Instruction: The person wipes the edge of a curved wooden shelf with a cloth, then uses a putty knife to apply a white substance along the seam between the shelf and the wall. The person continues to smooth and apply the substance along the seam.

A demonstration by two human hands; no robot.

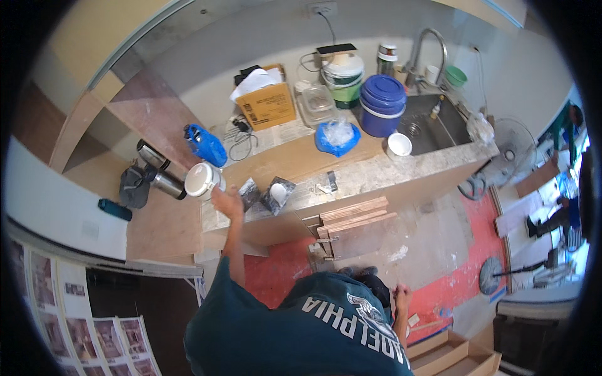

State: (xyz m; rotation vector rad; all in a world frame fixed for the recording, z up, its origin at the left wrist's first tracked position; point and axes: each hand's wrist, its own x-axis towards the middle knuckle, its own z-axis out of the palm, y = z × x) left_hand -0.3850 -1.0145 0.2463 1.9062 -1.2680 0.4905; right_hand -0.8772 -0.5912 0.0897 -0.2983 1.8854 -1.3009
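At the counter's left end, my left hand has its fingers against the side of a white lidded container and appears to grip it. Close by that hand lie a dark patterned packet and another dark packet with a white round piece on it. My right hand hangs low beside my body with its fingers curled. Whether anything small is in it, I cannot make out.
Steel flasks and a grey bag stand left. Along the counter are a cardboard box, a blue bag, a blue bucket and a sink. Stacked boards lean below. Another person is far right.
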